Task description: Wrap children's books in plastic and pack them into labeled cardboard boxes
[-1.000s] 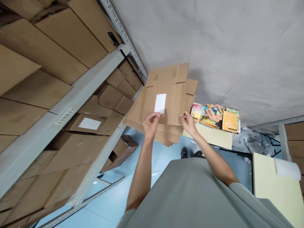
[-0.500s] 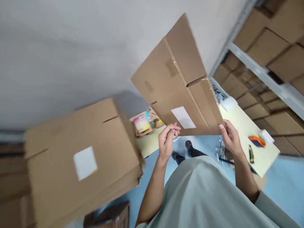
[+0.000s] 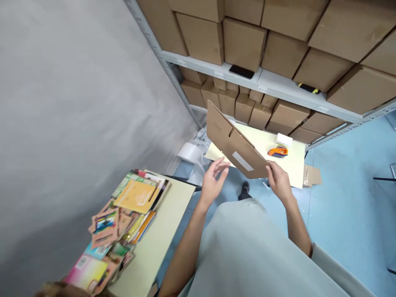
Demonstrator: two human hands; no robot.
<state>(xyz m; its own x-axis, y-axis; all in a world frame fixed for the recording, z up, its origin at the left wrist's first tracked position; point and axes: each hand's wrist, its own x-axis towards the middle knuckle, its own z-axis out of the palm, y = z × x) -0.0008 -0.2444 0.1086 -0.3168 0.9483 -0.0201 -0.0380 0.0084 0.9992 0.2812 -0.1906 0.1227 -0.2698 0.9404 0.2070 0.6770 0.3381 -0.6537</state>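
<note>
A flattened cardboard box (image 3: 230, 142) with a white label (image 3: 243, 161) is held up, tilted, in front of me. My right hand (image 3: 279, 179) grips its lower right corner, thumb on the near face. Beside its lower left edge is my left hand (image 3: 214, 181), with fingers apart and nothing in them. Behind the box stands a pale yellow table (image 3: 292, 169). On that table lie an orange tape dispenser (image 3: 277, 151) and a small white box or block (image 3: 284, 140).
Shelves (image 3: 272, 88) packed with cardboard boxes stand ahead. A black phone-like slab (image 3: 241, 71) and a yellow-black cutter (image 3: 309, 88) lie on one shelf. Books (image 3: 136, 196) cover part of a left table (image 3: 167, 222). A white roll (image 3: 189, 152) sits by the grey wall (image 3: 77, 82).
My view has swung right, away from the stacked cardboard toward the shelves. The flattened box has turned more edge-on in my right hand. My left hand has opened and stands off its edge.
</note>
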